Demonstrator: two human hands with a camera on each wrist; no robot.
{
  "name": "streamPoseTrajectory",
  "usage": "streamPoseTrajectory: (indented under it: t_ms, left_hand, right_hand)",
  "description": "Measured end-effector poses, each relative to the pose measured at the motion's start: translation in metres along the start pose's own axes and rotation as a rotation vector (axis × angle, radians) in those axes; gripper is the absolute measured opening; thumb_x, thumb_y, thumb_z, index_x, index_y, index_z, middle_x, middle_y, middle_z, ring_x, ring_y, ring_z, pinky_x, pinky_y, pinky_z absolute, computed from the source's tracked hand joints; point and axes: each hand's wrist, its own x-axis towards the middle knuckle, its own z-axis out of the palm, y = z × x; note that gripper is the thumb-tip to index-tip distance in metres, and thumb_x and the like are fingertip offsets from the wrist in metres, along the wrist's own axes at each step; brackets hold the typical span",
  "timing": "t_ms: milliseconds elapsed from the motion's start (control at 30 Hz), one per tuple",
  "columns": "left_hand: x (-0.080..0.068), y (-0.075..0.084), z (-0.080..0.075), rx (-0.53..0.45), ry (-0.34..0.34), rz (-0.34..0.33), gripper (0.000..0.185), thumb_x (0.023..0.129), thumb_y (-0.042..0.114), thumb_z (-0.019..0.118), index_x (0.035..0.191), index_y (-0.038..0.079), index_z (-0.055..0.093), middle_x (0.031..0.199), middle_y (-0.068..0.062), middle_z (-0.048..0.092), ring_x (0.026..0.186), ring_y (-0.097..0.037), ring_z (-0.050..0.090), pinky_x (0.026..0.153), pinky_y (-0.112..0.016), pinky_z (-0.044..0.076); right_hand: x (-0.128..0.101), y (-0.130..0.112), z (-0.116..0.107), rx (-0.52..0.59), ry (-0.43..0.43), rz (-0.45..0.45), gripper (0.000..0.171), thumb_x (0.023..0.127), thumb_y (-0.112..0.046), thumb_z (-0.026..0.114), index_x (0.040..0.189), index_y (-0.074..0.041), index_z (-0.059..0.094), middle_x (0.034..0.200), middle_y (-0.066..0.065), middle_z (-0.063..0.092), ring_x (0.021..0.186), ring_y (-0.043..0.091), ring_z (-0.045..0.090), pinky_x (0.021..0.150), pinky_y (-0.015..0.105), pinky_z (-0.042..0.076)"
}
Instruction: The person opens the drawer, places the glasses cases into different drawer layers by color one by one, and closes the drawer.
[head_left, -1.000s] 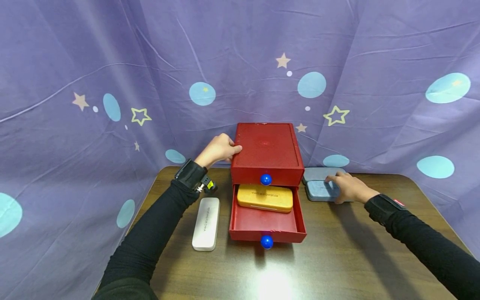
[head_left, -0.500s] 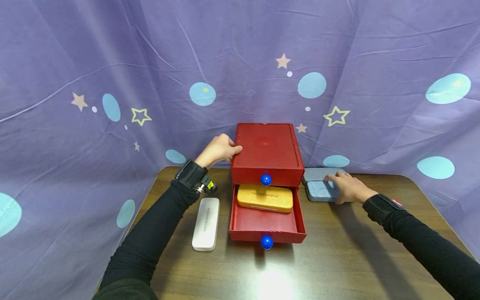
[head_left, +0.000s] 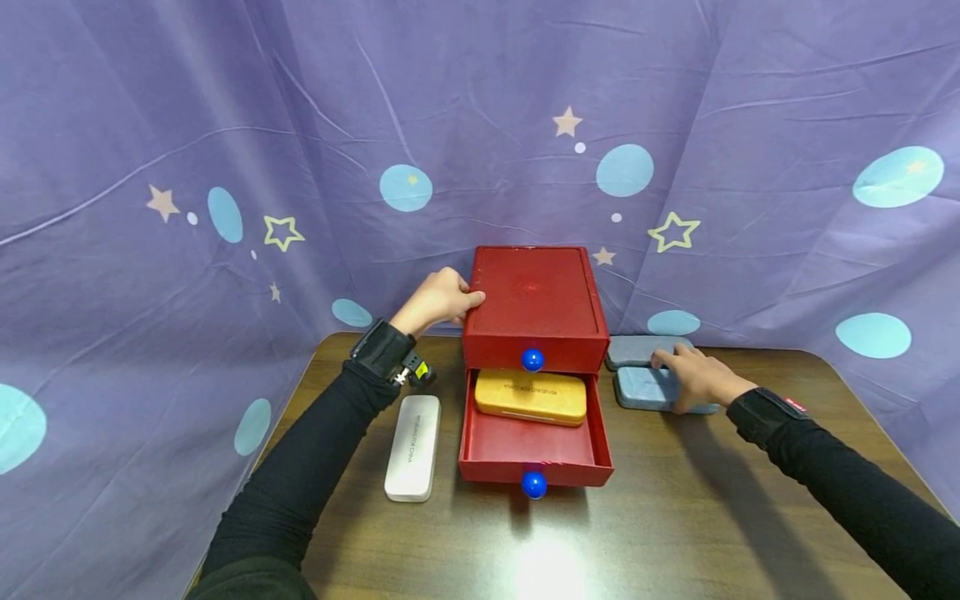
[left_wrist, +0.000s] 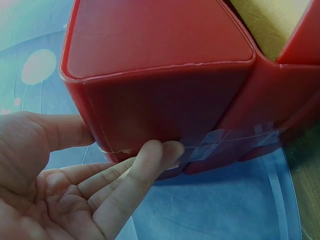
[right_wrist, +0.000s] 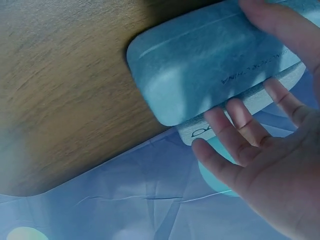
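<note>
A red two-drawer box (head_left: 534, 300) stands at the back of the table. Its lower drawer (head_left: 525, 448) is pulled out and holds a yellow glasses case (head_left: 531, 395). My left hand (head_left: 438, 300) rests against the box's upper left rear corner. In the left wrist view its fingers (left_wrist: 145, 165) lie fairly straight on the red wall (left_wrist: 160, 100). My right hand (head_left: 693, 379) grips the nearer of two blue-grey cases (head_left: 645, 389) right of the box. Its fingers (right_wrist: 235, 125) hook over that case's far edge (right_wrist: 210, 65), against the farther case (head_left: 636, 350).
A white glasses case (head_left: 412, 447) lies left of the open drawer. Both drawers have blue knobs (head_left: 532, 360). A purple curtain (head_left: 225, 125) with stars and dots hangs close behind the wooden table (head_left: 675, 517). The table's corners curve off at left and right.
My right hand has drawn the nearer blue-grey case slightly toward me, opening a small gap from the farther case. The left hand and the box have stayed put.
</note>
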Motion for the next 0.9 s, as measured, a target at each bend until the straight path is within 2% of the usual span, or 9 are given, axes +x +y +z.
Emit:
streamPoseTrajectory:
  t_ms: [167, 267, 400, 633, 900]
  left_hand:
    - [0.000, -0.001, 0.000, 0.008, 0.003, 0.012, 0.034, 0.100, 0.027, 0.064, 0.102, -0.004, 0.077, 0.096, -0.019, 0.077, 0.076, -0.021, 0.075, 0.088, -0.042, 0.060]
    - [0.000, -0.001, 0.000, 0.012, 0.005, 0.015, 0.034, 0.100, 0.028, 0.064, 0.101, -0.004, 0.077, 0.095, -0.018, 0.077, 0.076, -0.021, 0.075, 0.088, -0.043, 0.060]
    - [0.000, -0.001, 0.000, 0.011, -0.001, 0.015, 0.034, 0.101, 0.028, 0.064, 0.105, -0.004, 0.076, 0.097, -0.018, 0.077, 0.079, -0.021, 0.076, 0.086, -0.040, 0.061]
    - [0.001, -0.003, 0.001, -0.017, 0.000, 0.011, 0.035, 0.101, 0.028, 0.064, 0.111, -0.004, 0.075, 0.100, -0.018, 0.077, 0.081, -0.021, 0.077, 0.075, -0.030, 0.061]
    - [0.001, -0.002, 0.000, -0.023, 0.001, 0.012, 0.036, 0.101, 0.027, 0.064, 0.113, -0.004, 0.074, 0.103, -0.019, 0.076, 0.083, -0.022, 0.077, 0.075, -0.030, 0.062]
  right_hand:
    - [-0.002, 0.004, 0.003, 0.009, -0.021, 0.006, 0.089, 0.051, -0.026, 0.102, 0.125, -0.009, 0.056, 0.107, 0.021, 0.057, 0.097, 0.040, 0.058, 0.069, 0.052, 0.053]
    - [-0.005, 0.008, 0.007, 0.005, -0.044, 0.007, 0.103, 0.049, -0.031, 0.102, 0.136, -0.005, 0.052, 0.120, 0.031, 0.056, 0.109, 0.052, 0.056, 0.075, 0.059, 0.054]
    - [-0.008, 0.011, 0.013, 0.002, -0.069, 0.019, 0.113, 0.049, -0.027, 0.102, 0.144, 0.000, 0.047, 0.136, 0.041, 0.050, 0.121, 0.062, 0.050, 0.083, 0.066, 0.052]
    - [-0.005, 0.014, 0.017, 0.017, -0.076, 0.014, 0.109, 0.052, -0.018, 0.101, 0.143, 0.004, 0.047, 0.134, 0.043, 0.050, 0.117, 0.060, 0.054, 0.085, 0.064, 0.053]
    - [-0.001, 0.015, 0.014, 0.019, -0.098, -0.010, 0.105, 0.054, -0.018, 0.100, 0.142, 0.005, 0.047, 0.132, 0.039, 0.056, 0.115, 0.057, 0.057, 0.083, 0.061, 0.054]
